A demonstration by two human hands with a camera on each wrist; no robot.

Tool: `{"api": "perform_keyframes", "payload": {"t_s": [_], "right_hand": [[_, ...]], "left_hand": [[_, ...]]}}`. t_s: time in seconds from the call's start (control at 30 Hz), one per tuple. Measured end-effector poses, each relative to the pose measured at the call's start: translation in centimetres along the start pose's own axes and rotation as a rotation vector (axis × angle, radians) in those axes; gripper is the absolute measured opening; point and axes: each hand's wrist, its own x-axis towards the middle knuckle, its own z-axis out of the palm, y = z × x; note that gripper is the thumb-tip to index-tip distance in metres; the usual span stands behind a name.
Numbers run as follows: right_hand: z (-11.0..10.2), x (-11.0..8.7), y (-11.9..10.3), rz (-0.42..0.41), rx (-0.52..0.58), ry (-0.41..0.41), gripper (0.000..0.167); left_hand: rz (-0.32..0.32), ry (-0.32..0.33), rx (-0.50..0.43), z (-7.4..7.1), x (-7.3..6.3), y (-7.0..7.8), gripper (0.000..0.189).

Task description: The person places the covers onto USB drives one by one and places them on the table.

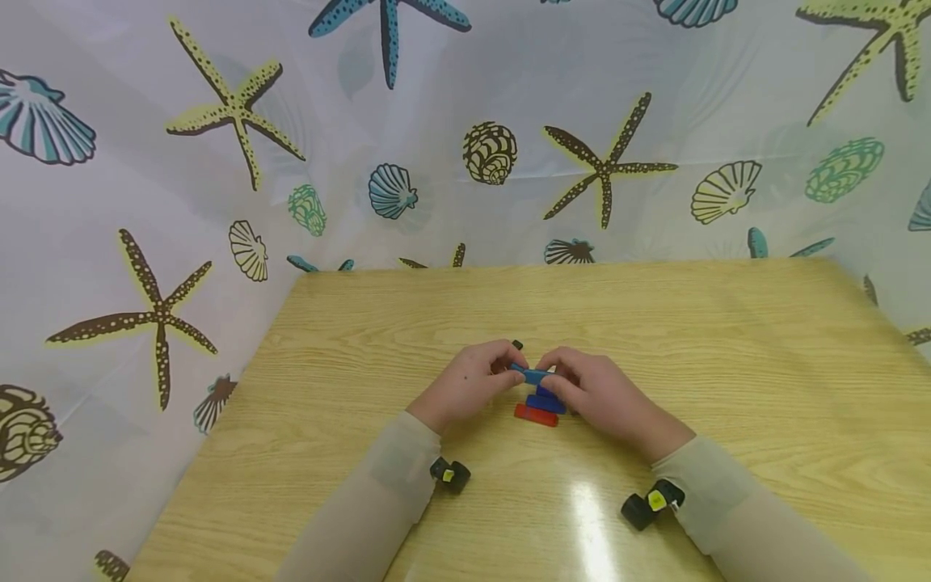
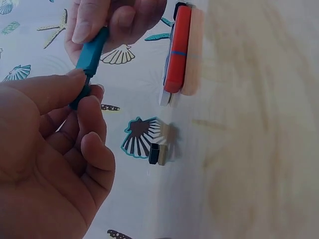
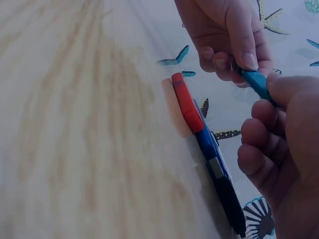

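Note:
A slim teal-blue stick [image 1: 536,377] is held above the table between both hands. My left hand [image 1: 473,378] pinches one end between thumb and fingers, and my right hand [image 1: 600,392] pinches the other. In the left wrist view, a narrow dark neck shows between the stick's long body [image 2: 92,52] and the short end piece in the left fingers. Just below the hands lie a red stick [image 1: 536,415] and a darker blue stick [image 1: 545,403], with more blue behind, partly covered by the right hand. The right wrist view shows a silvery patch [image 3: 216,168] among the blue ones.
A small black piece [image 1: 517,344] lies on the table behind the left fingertips. The wood-grain table [image 1: 349,347] spreads around the hands. A curtain [image 1: 436,218] printed with shells and starfish hangs along its back and sides.

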Motion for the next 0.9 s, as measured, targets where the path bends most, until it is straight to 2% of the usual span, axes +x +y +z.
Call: {"api": "perform_keyframes", "payload": {"t_s": [0.3, 0.5, 0.7, 0.9], "right_hand": [[0.12, -0.17, -0.12, 0.045, 0.061, 0.052, 0.009], [0.26, -0.17, -0.24, 0.074, 0.102, 0.078, 0.010], [0.41, -0.11, -0.38, 0.095, 0.156, 0.071, 0.011], [0.40, -0.20, -0.45, 0.069, 0.143, 0.019, 0.007]], "left_hand": [[0.000, 0.018, -0.101, 0.13, -0.01, -0.05, 0.009], [-0.023, 0.025, -0.172, 0.31, 0.02, 0.20, 0.012], [-0.036, 0.043, -0.141, 0.51, -0.09, 0.68, 0.014], [-0.044, -0.014, -0.119, 0.47, -0.17, 0.58, 0.007]]}}
